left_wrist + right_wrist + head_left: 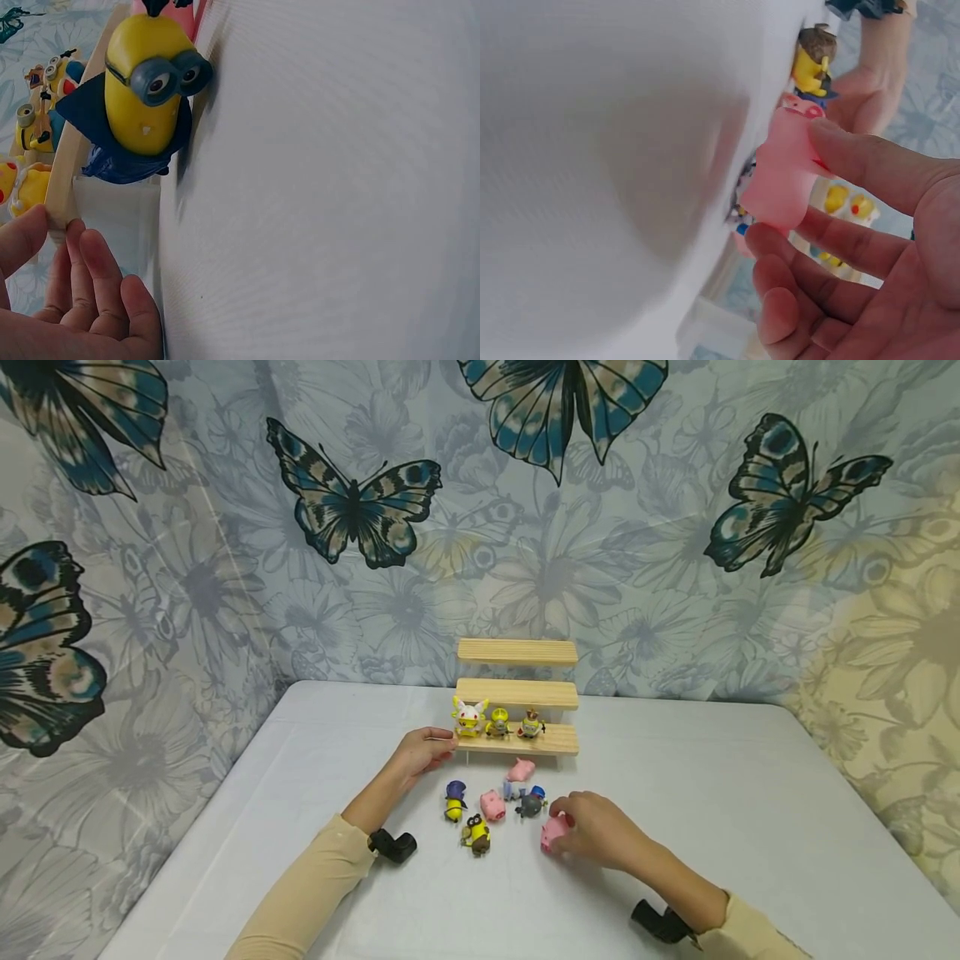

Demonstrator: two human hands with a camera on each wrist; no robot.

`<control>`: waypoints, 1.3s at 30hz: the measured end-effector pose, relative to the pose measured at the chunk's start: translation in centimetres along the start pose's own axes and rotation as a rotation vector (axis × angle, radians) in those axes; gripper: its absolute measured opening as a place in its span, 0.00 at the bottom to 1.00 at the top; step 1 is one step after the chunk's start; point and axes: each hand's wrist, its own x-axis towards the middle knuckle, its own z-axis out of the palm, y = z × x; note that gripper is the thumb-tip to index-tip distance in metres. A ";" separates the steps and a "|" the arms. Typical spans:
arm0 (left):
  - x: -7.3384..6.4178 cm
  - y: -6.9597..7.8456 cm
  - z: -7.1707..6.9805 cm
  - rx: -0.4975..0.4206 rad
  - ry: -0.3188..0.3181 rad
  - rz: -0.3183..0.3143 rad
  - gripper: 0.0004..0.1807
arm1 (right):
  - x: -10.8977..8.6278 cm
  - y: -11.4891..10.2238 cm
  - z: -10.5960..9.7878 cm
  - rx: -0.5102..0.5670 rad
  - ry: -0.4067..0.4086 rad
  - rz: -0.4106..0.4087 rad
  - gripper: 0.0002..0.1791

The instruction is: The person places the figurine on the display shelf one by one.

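My left hand (422,753) pinches the left end of the lowest board of a wooden tiered shelf (558,739), thumb above and fingers below in the left wrist view. On that board stand a white-and-yellow figurine (469,718) with red spots and two yellow Minion figurines (498,723). Right of the loose toys, my right hand (600,831) holds a pink pig figurine (784,169) between thumb and fingers. Nearby on the table lie two more pink pigs (492,805), a Minion in dark blue (454,802), a brown-and-yellow Minion (476,835) and a grey figurine with blue (530,802).
The shelf's middle board (517,693) and top board (517,652) rise behind the figurines. A white-covered table (712,793) extends around everything, with a butterfly-patterned cloth (405,610) hanging behind it. Black wrist bands (392,846) sit on both forearms.
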 end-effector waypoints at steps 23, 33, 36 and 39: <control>0.0 -0.1 0.1 -0.006 0.001 0.006 0.17 | 0.5 1.3 -2.7 0.065 0.022 -0.041 0.18; 0.1 -0.2 0.0 -0.015 -0.005 0.006 0.18 | 1.0 1.9 -4.1 0.092 0.031 -0.031 0.18; 0.2 -0.2 0.0 -0.012 -0.004 0.006 0.17 | 1.2 2.2 -4.2 0.094 0.042 -0.038 0.18; 0.2 -0.1 0.0 -0.008 -0.001 0.003 0.17 | 1.3 2.5 -4.4 0.093 0.053 -0.059 0.18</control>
